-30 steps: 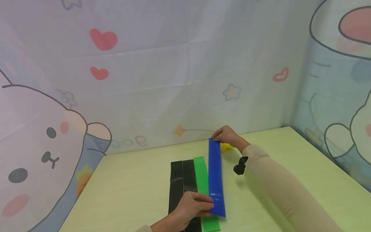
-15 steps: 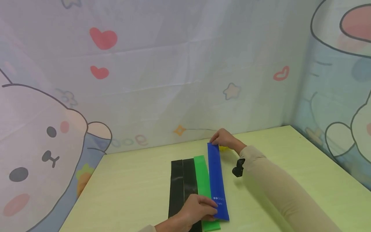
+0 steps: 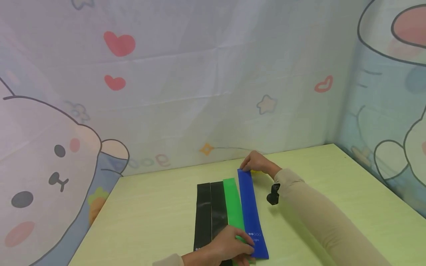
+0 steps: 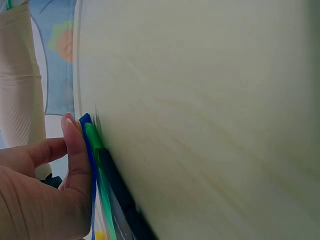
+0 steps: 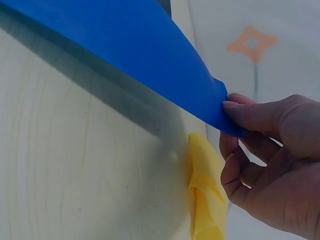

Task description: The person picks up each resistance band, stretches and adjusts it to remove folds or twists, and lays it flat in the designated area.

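A long blue resistance band [image 3: 252, 207] with white dots and the print "Light" lies lengthwise on the right of a row of bands. My right hand [image 3: 258, 162] pinches its far end between thumb and fingers; in the right wrist view that end of the blue band [image 5: 135, 55] is raised, with a shadow on the table under it. At the near left corner of the same band, my left hand [image 3: 229, 244] holds the edge with its fingertips. Left of it lie a green band [image 3: 234, 203] and two black bands [image 3: 203, 210], side by side and partly hidden under my left hand.
A crumpled yellow band [image 5: 206, 187] lies on the table beneath my right hand, mostly hidden in the head view. The pale table [image 3: 139, 218] ends at a printed cloth backdrop [image 3: 179, 92] behind and at both sides.
Both hands have brought the blue band nearer and lower, and its near end has swung to the right, away from the green band. The green and black bands have stayed in place.
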The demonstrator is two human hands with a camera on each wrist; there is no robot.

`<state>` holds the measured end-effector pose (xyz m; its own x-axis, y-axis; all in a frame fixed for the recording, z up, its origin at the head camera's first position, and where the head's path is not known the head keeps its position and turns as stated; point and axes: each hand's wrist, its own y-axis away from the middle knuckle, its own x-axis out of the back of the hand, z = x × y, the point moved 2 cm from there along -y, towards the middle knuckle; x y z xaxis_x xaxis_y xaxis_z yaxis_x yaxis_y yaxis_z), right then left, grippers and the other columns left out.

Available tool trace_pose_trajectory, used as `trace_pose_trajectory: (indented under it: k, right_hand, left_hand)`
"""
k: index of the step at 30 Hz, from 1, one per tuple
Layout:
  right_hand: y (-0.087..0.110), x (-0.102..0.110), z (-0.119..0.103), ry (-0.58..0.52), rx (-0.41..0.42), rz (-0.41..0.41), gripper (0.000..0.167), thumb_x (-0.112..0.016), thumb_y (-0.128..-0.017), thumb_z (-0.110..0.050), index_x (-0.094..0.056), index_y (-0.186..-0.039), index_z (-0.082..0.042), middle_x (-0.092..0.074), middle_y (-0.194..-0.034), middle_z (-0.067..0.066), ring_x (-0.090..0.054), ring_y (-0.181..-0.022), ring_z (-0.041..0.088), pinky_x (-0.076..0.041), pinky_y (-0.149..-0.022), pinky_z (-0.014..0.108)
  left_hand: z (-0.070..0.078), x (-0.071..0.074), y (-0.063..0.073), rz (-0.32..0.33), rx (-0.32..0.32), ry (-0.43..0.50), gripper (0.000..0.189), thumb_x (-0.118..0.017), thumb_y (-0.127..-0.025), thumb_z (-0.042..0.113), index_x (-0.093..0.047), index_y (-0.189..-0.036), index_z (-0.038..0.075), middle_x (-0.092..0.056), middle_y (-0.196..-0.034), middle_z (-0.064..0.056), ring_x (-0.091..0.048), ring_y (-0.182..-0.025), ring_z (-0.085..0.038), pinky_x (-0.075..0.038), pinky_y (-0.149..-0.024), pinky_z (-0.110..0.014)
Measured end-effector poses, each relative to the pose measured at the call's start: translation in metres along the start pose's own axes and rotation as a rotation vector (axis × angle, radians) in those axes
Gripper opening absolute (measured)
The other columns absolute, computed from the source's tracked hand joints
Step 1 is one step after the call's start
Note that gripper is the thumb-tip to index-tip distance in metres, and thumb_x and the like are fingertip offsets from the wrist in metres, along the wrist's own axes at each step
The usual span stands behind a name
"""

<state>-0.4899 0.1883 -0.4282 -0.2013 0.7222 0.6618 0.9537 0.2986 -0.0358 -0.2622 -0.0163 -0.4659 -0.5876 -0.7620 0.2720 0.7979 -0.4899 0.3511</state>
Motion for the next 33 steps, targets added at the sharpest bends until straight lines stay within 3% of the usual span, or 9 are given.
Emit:
trace_pose_trajectory:
  k: [12, 20, 33]
  right_hand:
    - [0.003, -0.005, -0.005, 0.072, 0.029, 0.000, 0.017, -0.068, -0.085, 0.005, -0.079, -0.099, 0.003, -0.074, -0.101, 0.015, -0.065, -0.083, 0.020, -0.051, -0.069, 0.029]
    - [0.000, -0.013, -0.002, 0.101, 0.066, -0.006, 0.014, -0.070, -0.083, 0.005, -0.079, -0.094, 0.004, -0.075, -0.094, 0.013, -0.067, -0.085, 0.021, -0.055, -0.074, 0.034]
    - [-0.006, -0.026, 0.001, 0.143, 0.081, -0.003, 0.012, -0.071, -0.084, 0.007, -0.079, -0.092, 0.004, -0.075, -0.091, 0.012, -0.069, -0.084, 0.023, -0.058, -0.079, 0.038]
  left_hand:
    - [0.005, -0.001, 0.000, -0.098, -0.002, -0.018, 0.005, -0.070, -0.091, 0.006, -0.075, -0.091, 0.005, -0.073, -0.073, -0.011, -0.059, -0.049, -0.007, -0.054, -0.050, -0.023]
    - [0.003, -0.001, -0.003, -0.134, 0.016, -0.038, 0.006, -0.071, -0.091, 0.004, -0.076, -0.089, 0.006, -0.073, -0.072, -0.011, -0.058, -0.047, -0.007, -0.051, -0.048, -0.021]
    - [0.002, 0.001, -0.003, -0.140, 0.021, -0.059, 0.007, -0.072, -0.090, 0.003, -0.076, -0.086, 0.006, -0.072, -0.070, -0.011, -0.058, -0.047, -0.008, -0.051, -0.047, -0.022]
